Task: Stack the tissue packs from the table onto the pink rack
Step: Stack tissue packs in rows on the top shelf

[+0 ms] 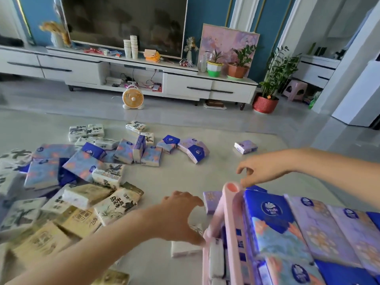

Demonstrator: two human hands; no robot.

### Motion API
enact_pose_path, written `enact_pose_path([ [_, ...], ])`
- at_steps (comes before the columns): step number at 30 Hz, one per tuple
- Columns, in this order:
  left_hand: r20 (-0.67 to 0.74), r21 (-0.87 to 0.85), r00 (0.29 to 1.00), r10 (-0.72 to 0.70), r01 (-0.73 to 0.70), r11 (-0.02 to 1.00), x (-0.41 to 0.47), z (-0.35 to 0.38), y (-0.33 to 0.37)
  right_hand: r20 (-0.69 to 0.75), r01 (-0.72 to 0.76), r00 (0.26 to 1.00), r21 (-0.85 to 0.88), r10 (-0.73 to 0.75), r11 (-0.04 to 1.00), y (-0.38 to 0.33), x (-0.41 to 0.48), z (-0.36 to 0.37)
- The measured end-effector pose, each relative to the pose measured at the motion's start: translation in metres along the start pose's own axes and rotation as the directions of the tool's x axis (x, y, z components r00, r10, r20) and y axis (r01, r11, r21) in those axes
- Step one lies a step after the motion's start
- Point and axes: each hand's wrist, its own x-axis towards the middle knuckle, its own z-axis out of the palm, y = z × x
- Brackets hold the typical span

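Many tissue packs lie scattered on the pale table: blue-and-pink floral ones, white ink-print ones and yellowish ones at the left. The pink rack stands at the lower right, its top shelf filled with blue floral packs. My left hand hovers with spread, curved fingers beside the rack's left post, above a white pack, holding nothing. My right hand hangs just over the rack's post top, fingers loosely curled and empty.
One purple pack lies alone at the far right of the table. Beyond the table are a small orange fan on the floor, a white TV cabinet and potted plants.
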Motion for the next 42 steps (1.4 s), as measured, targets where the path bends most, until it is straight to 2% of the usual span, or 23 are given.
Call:
enact_pose_path([
  [3, 0.138, -0.053, 0.99, 0.019, -0.012, 0.999, 0.009, 0.009, -0.01, 0.112, 0.03, 0.993, -0.015, -0.028, 0.999, -0.01, 0.026, 0.005],
  [6, 0.207, 0.035, 0.978, 0.015, -0.023, 0.999, 0.009, 0.011, -0.018, 0.114, 0.071, 0.991, -0.021, -0.068, 0.997, -0.022, 0.048, 0.009],
  [8, 0.204, 0.083, 0.979, 0.013, -0.03, 0.996, 0.008, 0.015, -0.018, 0.049, 0.114, 0.992, 0.013, -0.114, 0.993, -0.028, 0.061, 0.009],
  [11, 0.119, 0.148, 0.992, 0.029, -0.047, 0.988, 0.011, 0.017, -0.021, -0.043, 0.16, 0.987, 0.079, -0.157, 0.984, -0.032, 0.072, 0.002],
  [14, 0.128, 0.188, 0.991, -0.04, 0.016, 0.982, 0.024, 0.003, -0.033, 0.081, 0.163, 0.983, 0.02, -0.165, 0.986, -0.036, 0.075, 0.003],
  [15, 0.163, 0.158, 0.984, -0.076, 0.05, 0.986, 0.031, -0.007, -0.036, 0.131, 0.161, 0.979, -0.016, -0.157, 0.987, -0.038, 0.075, 0.006],
  [17, 0.167, -0.066, 0.977, -0.135, 0.148, 0.987, 0.054, -0.029, -0.044, 0.16, 0.188, 0.971, -0.069, -0.175, 0.98, -0.042, 0.076, 0.015],
  [18, 0.101, -0.198, 0.982, -0.159, 0.176, 0.964, 0.069, -0.037, -0.047, 0.148, 0.208, 0.969, -0.077, -0.195, 0.975, -0.043, 0.077, 0.02],
  [19, -0.01, -0.256, 0.983, -0.184, 0.176, 0.95, 0.085, -0.042, -0.05, 0.134, 0.229, 0.967, -0.076, -0.218, 0.97, -0.045, 0.077, 0.023],
  [22, -0.348, -0.083, 0.909, -0.229, 0.213, 0.973, 0.132, -0.039, -0.054, 0.129, 0.302, 0.949, -0.094, -0.289, 0.949, -0.047, 0.076, 0.027],
  [24, -0.447, -0.04, 0.865, -0.229, 0.236, 0.971, 0.155, -0.032, -0.054, 0.096, 0.337, 0.94, -0.105, -0.327, 0.936, -0.045, 0.077, 0.027],
  [28, -0.502, 0.037, 0.829, -0.245, 0.304, 0.952, 0.185, -0.018, -0.06, -0.046, 0.341, 0.936, -0.129, -0.349, 0.931, -0.041, 0.072, 0.025],
  [32, -0.602, 0.106, 0.768, -0.22, 0.35, 0.931, 0.187, -0.015, -0.058, -0.231, 0.275, 0.935, -0.009, -0.27, 0.961, -0.03, 0.055, 0.007],
  [35, -0.698, -0.111, 0.67, -0.253, 0.248, 0.962, 0.161, -0.023, -0.045, -0.363, 0.246, 0.909, 0.074, -0.204, 0.966, -0.019, 0.029, -0.005],
  [37, -0.738, -0.282, 0.596, -0.316, 0.153, 0.947, 0.129, -0.035, -0.033, -0.45, 0.241, 0.877, 0.111, -0.168, 0.964, -0.011, 0.006, -0.012],
  [39, -0.762, -0.382, 0.542, -0.353, 0.064, 0.922, 0.091, -0.05, -0.022, -0.535, 0.25, 0.833, 0.135, -0.142, 0.959, -0.005, -0.021, -0.018],
  [40, -0.769, -0.415, 0.528, -0.359, 0.015, 0.91, 0.072, -0.059, -0.016, -0.577, 0.259, 0.807, 0.151, -0.128, 0.954, -0.002, -0.036, -0.021],
  [42, -0.765, -0.449, 0.548, -0.339, -0.076, 0.89, 0.034, -0.077, -0.004, -0.648, 0.273, 0.756, 0.184, -0.092, 0.944, 0.004, -0.068, -0.025],
])
